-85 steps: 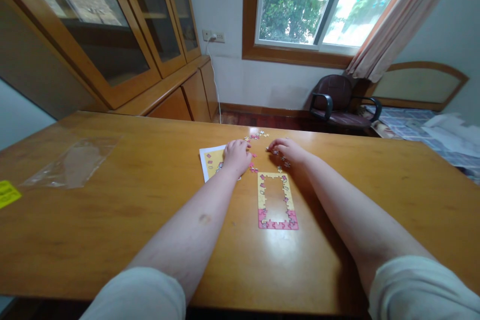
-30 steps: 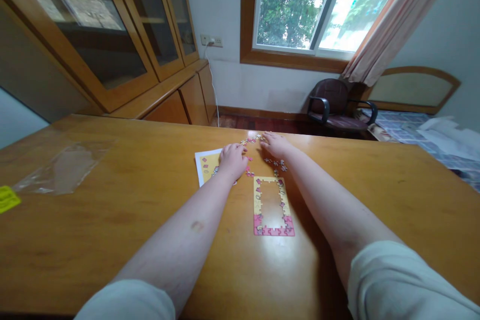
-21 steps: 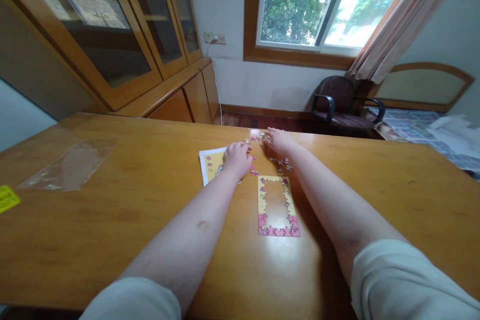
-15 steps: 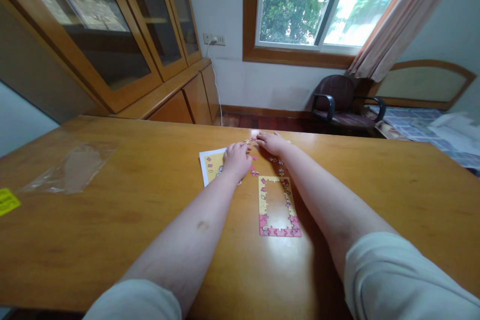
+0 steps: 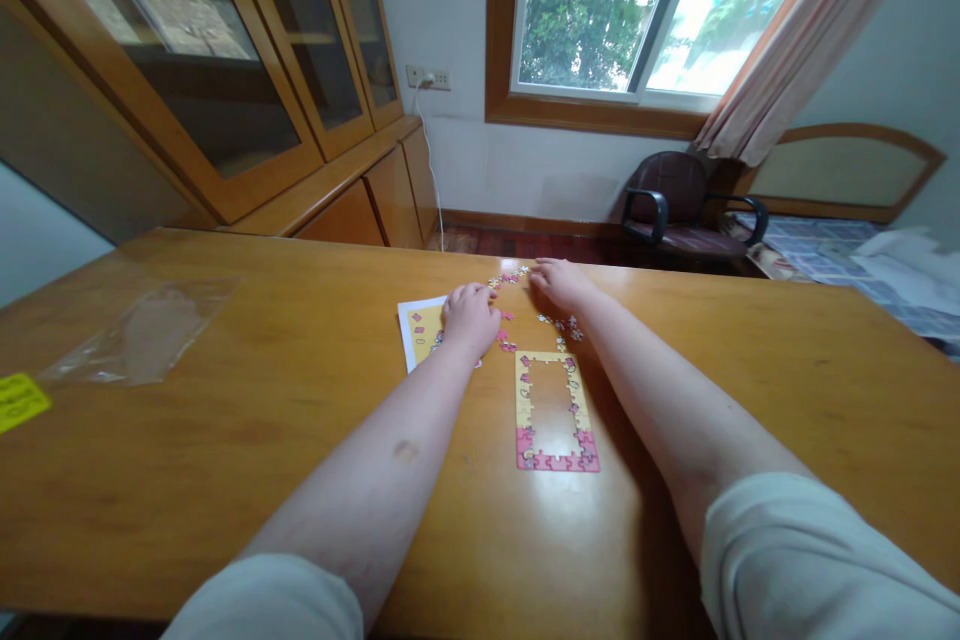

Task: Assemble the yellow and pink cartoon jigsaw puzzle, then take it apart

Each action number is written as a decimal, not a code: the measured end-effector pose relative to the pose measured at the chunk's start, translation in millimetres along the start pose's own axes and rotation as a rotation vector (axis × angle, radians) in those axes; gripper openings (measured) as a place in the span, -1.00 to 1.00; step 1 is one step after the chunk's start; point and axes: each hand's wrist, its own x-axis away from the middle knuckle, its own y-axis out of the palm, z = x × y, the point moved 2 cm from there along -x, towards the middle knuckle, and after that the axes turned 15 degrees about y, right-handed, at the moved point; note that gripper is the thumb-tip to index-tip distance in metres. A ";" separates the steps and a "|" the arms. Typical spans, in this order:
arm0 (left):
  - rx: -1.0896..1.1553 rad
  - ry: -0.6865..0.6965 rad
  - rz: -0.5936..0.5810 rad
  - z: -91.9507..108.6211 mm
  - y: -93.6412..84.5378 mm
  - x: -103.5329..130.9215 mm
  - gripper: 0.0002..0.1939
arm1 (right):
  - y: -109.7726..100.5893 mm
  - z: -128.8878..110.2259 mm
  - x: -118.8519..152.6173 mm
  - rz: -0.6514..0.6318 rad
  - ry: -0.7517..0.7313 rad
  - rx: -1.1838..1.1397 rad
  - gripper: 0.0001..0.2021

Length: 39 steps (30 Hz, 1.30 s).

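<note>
A puzzle frame (image 5: 558, 463) of joined border pieces, yellow above and pink below, lies on the wooden table with its middle unfilled. Beyond it, loose jigsaw pieces (image 5: 507, 343) are scattered between my hands. My left hand (image 5: 471, 320) rests over the right side of a white-edged picture sheet (image 5: 417, 328), its fingers bent loosely and apart at the pieces; the hand covers part of the sheet. Near the table's far edge, my right hand (image 5: 556, 282) lies low with fingers extended beside a row of pieces (image 5: 511, 277). No piece shows in either hand.
On the left of the table (image 5: 315, 440) lie a clear plastic bag (image 5: 154, 330) and a yellow label (image 5: 21, 402). A glass-door cabinet (image 5: 345, 150) stands beyond at the left. An office chair (image 5: 671, 200) and a bed (image 5: 832, 260) are past the far edge.
My right hand has shifted right and slightly away from me, uncovering pieces at the far edge and on the right. My left hand has barely moved.
</note>
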 end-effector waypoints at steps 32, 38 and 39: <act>-0.014 0.298 -0.148 15.3 3.3 5.8 -0.70 | -23.0 10.5 78.2 -0.291 0.148 -0.181 -0.56; -0.035 0.090 -0.085 7.2 -2.0 0.7 -0.77 | -17.5 -6.7 67.3 -0.077 0.025 -0.195 -0.67; -0.052 0.054 -0.088 5.9 -2.5 0.3 -0.77 | -13.9 -12.4 62.5 -0.070 0.012 -0.185 -0.67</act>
